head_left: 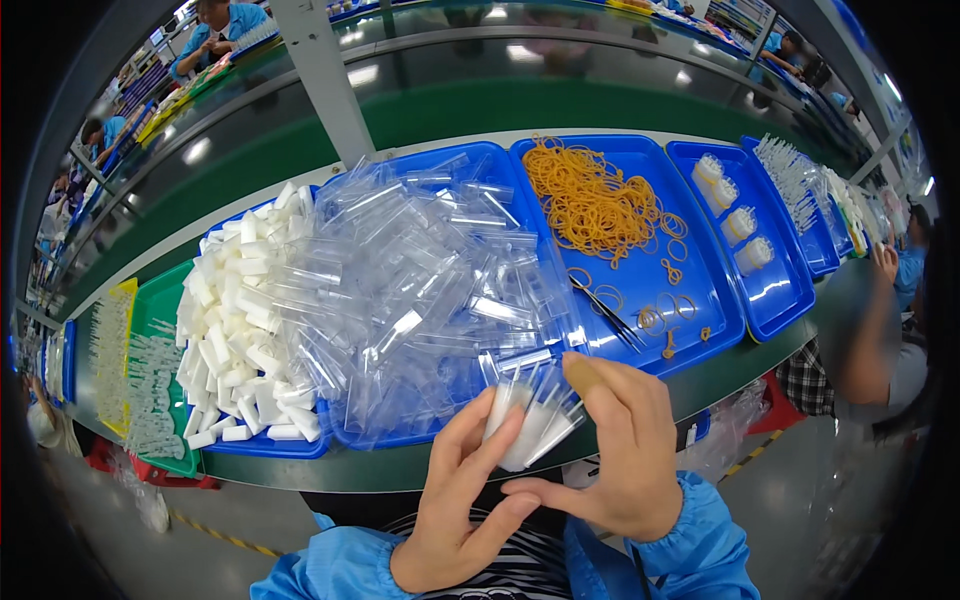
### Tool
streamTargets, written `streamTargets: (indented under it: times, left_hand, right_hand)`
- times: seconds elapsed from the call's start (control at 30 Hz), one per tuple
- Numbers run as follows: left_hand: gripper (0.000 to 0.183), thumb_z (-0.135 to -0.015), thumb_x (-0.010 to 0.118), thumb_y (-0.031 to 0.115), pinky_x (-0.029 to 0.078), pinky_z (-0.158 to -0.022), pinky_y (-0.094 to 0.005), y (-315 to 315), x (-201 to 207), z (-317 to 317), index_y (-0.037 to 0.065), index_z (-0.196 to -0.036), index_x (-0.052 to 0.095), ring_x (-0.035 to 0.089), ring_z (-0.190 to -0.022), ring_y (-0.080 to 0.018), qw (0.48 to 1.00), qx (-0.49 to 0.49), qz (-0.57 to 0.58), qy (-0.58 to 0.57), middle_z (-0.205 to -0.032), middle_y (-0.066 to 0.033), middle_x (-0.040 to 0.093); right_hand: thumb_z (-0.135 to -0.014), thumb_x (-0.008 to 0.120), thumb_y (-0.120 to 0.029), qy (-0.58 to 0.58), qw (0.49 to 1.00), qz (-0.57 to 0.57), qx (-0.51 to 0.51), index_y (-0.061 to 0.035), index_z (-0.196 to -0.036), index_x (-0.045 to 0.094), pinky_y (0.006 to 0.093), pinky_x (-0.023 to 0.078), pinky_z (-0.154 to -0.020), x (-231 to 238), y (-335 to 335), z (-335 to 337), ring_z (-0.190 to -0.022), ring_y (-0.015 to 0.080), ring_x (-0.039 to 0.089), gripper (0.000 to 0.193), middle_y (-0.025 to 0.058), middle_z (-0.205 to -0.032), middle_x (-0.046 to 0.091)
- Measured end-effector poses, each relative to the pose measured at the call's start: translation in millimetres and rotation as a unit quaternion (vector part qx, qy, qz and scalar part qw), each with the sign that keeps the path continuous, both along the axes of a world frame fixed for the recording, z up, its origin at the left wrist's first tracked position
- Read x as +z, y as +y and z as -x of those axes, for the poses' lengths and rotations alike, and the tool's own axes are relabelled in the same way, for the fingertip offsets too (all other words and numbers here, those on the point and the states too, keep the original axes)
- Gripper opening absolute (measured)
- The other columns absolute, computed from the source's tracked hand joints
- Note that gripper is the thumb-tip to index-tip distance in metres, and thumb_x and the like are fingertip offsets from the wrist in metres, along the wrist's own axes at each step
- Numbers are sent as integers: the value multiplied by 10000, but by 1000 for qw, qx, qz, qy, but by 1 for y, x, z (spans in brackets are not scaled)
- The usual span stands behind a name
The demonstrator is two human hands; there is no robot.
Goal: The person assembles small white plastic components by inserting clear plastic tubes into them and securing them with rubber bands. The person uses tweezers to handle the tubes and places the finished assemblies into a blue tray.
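Close to my body, a small bundle of white pieces in clear plastic sleeves (545, 425) is held between both hands. My left hand (465, 500) grips it from the left, fingers along its side and thumb below. My right hand (625, 440) curves round its right side, fingertips at the upper end and thumb reaching under the bundle. A yellowish cover sits on one right fingertip. Just beyond lies a heap of clear plastic sleeves (420, 270) in a blue tray. Black tweezers (608, 315) rest in the tray with rubber bands (590, 200).
White cylindrical pieces (235, 340) fill a tray at left, beside a green tray (160, 290) of thin clear parts. On the right, a blue tray (780, 295) holds several banded white bundles (738, 225). A post (325, 80) rises behind the trays. Another person (880, 340) works at right.
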State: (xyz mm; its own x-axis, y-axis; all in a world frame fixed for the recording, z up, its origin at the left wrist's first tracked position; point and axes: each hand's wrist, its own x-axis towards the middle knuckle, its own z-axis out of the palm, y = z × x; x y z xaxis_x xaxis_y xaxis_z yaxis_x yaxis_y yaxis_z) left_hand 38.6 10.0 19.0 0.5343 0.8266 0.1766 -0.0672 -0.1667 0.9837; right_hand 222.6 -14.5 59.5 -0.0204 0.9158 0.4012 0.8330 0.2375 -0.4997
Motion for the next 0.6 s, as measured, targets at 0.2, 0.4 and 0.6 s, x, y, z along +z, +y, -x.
streamTargets:
  times: [0.2, 0.4, 0.6]
  left_hand:
    - [542, -960, 612, 103, 417, -1063, -410, 0, 9, -1, -43, -1424, 375, 409, -1345, -304, 999, -20, -23, 10, -1478, -196, 310]
    - [664, -1007, 558, 176, 364, -1129, -429, -1, 2, 7, -4, -1541, 207, 384, -1405, -310, 956, -54, 252, -137, -1518, -197, 322]
    - [540, -1067, 446, 277, 428, -1081, -396, 15, 10, 8, -16, -1498, 302, 521, -1289, -250, 871, -150, 451, -124, -1376, -159, 525]
  right_hand:
    - [-617, 888, -276, -2, 1000, -23, 10, -22, -1256, 541, 451, 418, -967, -12, 5, -3, -1151, 317, 559, 770, 130, -1244, 580]
    - [-631, 878, -197, 102, 992, -30, 73, -35, -1186, 586, 423, 445, -937, -12, 3, -8, -1172, 316, 571, 648, 118, -1244, 589]
    - [-643, 873, -214, 103, 990, 11, 96, -32, -1246, 583, 431, 446, -959, -11, -2, -9, -1157, 322, 575, 693, 121, -1307, 573]
